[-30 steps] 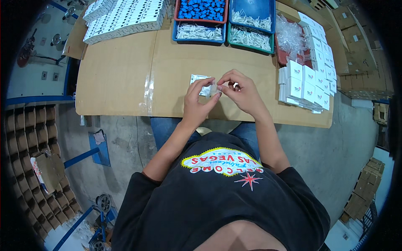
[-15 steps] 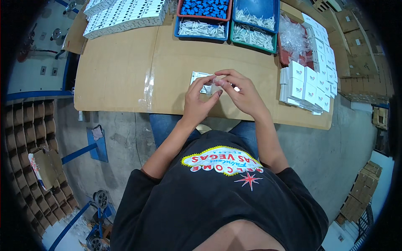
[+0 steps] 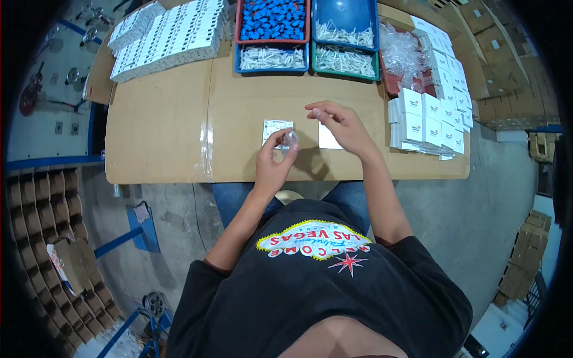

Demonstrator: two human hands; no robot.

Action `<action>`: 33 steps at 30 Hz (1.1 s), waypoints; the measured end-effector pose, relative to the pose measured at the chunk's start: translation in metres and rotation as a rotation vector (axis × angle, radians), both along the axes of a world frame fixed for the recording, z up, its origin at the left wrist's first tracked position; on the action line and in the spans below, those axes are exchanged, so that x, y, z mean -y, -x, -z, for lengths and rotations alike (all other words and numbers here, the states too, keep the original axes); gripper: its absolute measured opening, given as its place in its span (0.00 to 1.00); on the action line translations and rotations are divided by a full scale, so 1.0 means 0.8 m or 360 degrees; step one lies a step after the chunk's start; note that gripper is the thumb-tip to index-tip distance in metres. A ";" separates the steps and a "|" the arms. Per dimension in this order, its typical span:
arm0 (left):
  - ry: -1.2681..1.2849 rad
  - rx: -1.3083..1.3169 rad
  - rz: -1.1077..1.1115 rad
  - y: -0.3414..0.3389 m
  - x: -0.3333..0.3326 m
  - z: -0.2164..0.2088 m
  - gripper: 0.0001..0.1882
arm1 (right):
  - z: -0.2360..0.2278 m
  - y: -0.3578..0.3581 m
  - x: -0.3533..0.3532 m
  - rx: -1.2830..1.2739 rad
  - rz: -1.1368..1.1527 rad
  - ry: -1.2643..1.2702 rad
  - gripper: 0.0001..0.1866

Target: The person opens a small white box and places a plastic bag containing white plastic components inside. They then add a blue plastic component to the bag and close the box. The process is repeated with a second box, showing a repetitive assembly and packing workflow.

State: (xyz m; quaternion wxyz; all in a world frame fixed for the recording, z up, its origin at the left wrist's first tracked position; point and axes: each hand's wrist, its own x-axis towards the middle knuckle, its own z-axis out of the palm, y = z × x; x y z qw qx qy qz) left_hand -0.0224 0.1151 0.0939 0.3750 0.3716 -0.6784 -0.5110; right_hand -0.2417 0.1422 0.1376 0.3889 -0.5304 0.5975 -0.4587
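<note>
My left hand (image 3: 276, 164) pinches a small clear plastic bag (image 3: 291, 141) between thumb and fingers. What the bag contains, if anything, is too small to make out. Just beyond that hand lies a white printed sheet or flat piece (image 3: 273, 126) with dark markings, partly covered by the fingers. Raised over the cardboard, my right hand (image 3: 343, 126) has its fingers stretched to the left, with nothing visible in them. Below it sits a flat white square piece (image 3: 328, 139), partly hidden by the hand.
Trays stand at the back: blue pieces in a red tray (image 3: 237, 27), white slim parts in a blue tray (image 3: 237, 65) and a green tray (image 3: 349, 76). Clear bags (image 3: 403, 56) fill another tray. White boxes (image 3: 422, 122) are stacked right, printed cartons (image 3: 173, 39) back left.
My hands, close together before, are now apart. The left has moved left with the plastic bag, the right has let go. The white square piece is now uncovered. The view has shifted slightly.
</note>
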 end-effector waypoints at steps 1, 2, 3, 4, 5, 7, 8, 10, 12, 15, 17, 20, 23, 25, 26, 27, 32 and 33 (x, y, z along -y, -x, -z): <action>-0.0085 0.0002 0.0018 -0.003 0.000 0.003 0.17 | 0.012 0.017 0.009 -0.0131 0.0089 -0.0011 0.15; -0.0176 -0.0002 0.0038 -0.004 0.000 0.014 0.17 | 0.025 0.039 0.020 -0.0267 0.0181 -0.0029 0.15; -0.0266 0.0001 0.0055 -0.005 -0.002 0.023 0.17 | 0.039 0.060 0.031 -0.0397 0.0270 -0.0047 0.15; -0.0386 -0.0059 0.0064 -0.004 -0.005 0.030 0.12 | 0.055 0.084 0.045 -0.0495 0.0409 -0.0070 0.14; -0.0451 -0.0084 0.0090 -0.002 -0.008 0.030 0.11 | 0.071 0.108 0.057 -0.0597 0.0549 -0.0094 0.12; -0.0578 -0.0118 0.0121 -0.001 -0.013 0.027 0.08 | 0.088 0.144 0.080 -0.0799 0.0716 -0.0149 0.12; -0.0595 -0.0100 0.0158 -0.001 -0.014 0.032 0.07 | 0.096 0.159 0.091 -0.0899 0.0798 -0.0176 0.11; -0.0637 -0.0122 0.0201 -0.004 -0.016 0.038 0.08 | 0.111 0.180 0.114 -0.1024 0.0838 -0.0149 0.10; -0.0662 -0.0125 0.0224 -0.003 -0.015 0.040 0.11 | 0.121 0.189 0.134 -0.1157 0.0862 -0.0122 0.10; -0.0869 -0.0097 0.0238 -0.009 -0.009 0.030 0.13 | 0.133 0.190 0.159 -0.1356 0.0873 -0.0175 0.10; -0.0925 -0.0169 0.0286 -0.014 -0.003 0.030 0.15 | 0.142 0.192 0.171 -0.1475 0.0871 -0.0334 0.10; -0.0936 -0.0233 0.0271 -0.021 -0.002 0.033 0.18 | 0.149 0.188 0.180 -0.1527 0.0792 -0.0472 0.12; -0.1023 -0.0331 0.0220 -0.016 -0.002 0.015 0.19 | 0.162 0.196 0.176 -0.1509 0.0893 -0.0311 0.10; -0.1086 -0.0392 0.0194 -0.015 -0.001 0.009 0.20 | 0.163 0.207 0.175 -0.1428 0.0902 -0.0240 0.11; -0.1102 -0.0413 0.0196 -0.015 0.001 0.012 0.21 | 0.162 0.215 0.173 -0.1390 0.0909 -0.0205 0.11; -0.1118 -0.0434 0.0190 -0.017 0.002 0.014 0.21 | 0.158 0.217 0.171 -0.1226 0.0947 -0.0105 0.11; -0.1443 -0.0866 0.0258 -0.021 0.010 0.004 0.27 | 0.119 0.214 0.156 0.0294 0.0951 -0.0135 0.14; -0.1501 -0.0905 0.0246 -0.023 0.011 -0.006 0.28 | 0.105 0.202 0.146 0.0396 0.0922 -0.0102 0.13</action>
